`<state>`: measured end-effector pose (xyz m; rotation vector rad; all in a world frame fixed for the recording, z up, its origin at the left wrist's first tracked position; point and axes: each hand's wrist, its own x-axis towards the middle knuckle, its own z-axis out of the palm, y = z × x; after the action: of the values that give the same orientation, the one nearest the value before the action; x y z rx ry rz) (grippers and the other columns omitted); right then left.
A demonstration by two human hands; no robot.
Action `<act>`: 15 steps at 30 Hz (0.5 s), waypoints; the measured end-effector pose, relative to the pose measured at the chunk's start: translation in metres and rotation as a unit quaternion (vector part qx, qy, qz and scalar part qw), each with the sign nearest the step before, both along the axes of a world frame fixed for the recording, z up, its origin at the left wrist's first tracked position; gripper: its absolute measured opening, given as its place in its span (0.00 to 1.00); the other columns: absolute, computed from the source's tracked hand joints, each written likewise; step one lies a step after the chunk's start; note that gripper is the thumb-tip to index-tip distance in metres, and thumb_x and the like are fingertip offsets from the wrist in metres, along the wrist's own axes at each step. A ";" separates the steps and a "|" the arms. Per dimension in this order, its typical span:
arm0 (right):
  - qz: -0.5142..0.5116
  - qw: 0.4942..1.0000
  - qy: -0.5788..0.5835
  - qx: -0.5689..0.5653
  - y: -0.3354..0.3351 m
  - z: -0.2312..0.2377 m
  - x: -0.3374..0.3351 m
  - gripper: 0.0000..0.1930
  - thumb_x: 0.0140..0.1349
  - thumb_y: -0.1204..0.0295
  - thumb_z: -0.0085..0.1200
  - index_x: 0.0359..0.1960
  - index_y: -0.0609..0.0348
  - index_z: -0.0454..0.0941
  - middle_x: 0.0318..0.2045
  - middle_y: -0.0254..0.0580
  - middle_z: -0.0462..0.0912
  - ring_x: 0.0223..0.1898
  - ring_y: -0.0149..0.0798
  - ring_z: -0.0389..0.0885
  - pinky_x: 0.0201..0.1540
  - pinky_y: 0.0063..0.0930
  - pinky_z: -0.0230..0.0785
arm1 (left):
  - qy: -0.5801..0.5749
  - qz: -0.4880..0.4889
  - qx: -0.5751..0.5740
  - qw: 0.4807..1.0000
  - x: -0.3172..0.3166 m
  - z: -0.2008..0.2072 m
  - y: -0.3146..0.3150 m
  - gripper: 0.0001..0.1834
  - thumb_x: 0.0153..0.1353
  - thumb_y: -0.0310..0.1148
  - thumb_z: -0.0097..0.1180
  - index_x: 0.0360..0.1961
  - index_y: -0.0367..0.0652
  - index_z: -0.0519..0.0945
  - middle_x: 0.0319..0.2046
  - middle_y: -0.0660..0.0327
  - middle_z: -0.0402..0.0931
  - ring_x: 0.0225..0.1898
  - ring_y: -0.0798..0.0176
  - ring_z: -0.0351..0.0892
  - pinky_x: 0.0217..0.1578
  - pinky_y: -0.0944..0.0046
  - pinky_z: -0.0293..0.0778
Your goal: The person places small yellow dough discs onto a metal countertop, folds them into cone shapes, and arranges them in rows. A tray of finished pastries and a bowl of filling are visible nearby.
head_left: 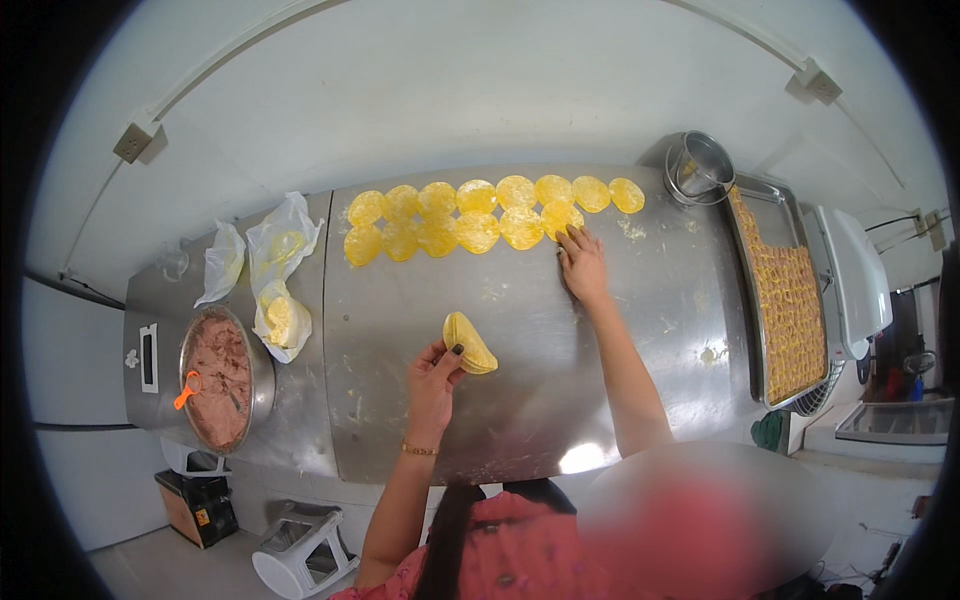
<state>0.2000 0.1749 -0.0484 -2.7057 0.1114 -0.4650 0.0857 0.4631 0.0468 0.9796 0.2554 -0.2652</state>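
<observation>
left hand [432, 378] pinches a folded yellow dough piece [468, 343]; right hand [583, 265] lies open-fingered, touching a dough disc [560, 217].

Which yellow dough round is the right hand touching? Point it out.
The right hand rests on the rightmost round of the near row. The other flat rounds lie untouched, and the left hand holds a folded one.

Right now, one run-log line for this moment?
left hand: holds folded yellow dough piece | right hand: on dough round | steel table
</observation>
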 end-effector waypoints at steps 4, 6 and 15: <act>-0.027 0.998 0.001 0.058 0.003 -0.001 -0.004 0.15 0.58 0.71 0.48 0.47 0.49 0.76 0.55 0.38 0.71 0.62 0.47 0.61 0.64 0.51 0.48 | -0.002 -0.010 0.002 1.000 0.002 0.006 -0.011 0.10 0.58 0.25 0.56 0.41 0.35 0.75 0.36 0.61 0.77 0.36 0.69 0.78 0.39 0.68 0.78; -0.026 0.997 -0.006 0.073 0.002 -0.001 -0.006 0.14 0.58 0.72 0.48 0.46 0.50 0.77 0.55 0.39 0.72 0.62 0.47 0.61 0.65 0.51 0.47 | -0.005 -0.029 0.009 1.000 0.003 0.005 -0.014 0.10 0.58 0.25 0.56 0.41 0.35 0.75 0.36 0.61 0.76 0.36 0.69 0.78 0.39 0.68 0.78; 0.121 0.846 0.030 0.518 0.050 0.070 -0.070 0.12 0.48 0.77 0.60 0.37 0.59 0.78 0.41 0.40 0.80 0.44 0.35 0.77 0.47 0.29 0.68 | -0.003 -0.056 0.013 0.998 0.008 0.003 -0.031 0.11 0.59 0.27 0.56 0.43 0.36 0.76 0.37 0.64 0.76 0.37 0.72 0.76 0.40 0.70 0.77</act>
<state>0.1299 0.2251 0.0217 -1.6260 0.0197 -0.1497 0.0941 0.4318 0.0500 1.0212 0.1995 -0.3616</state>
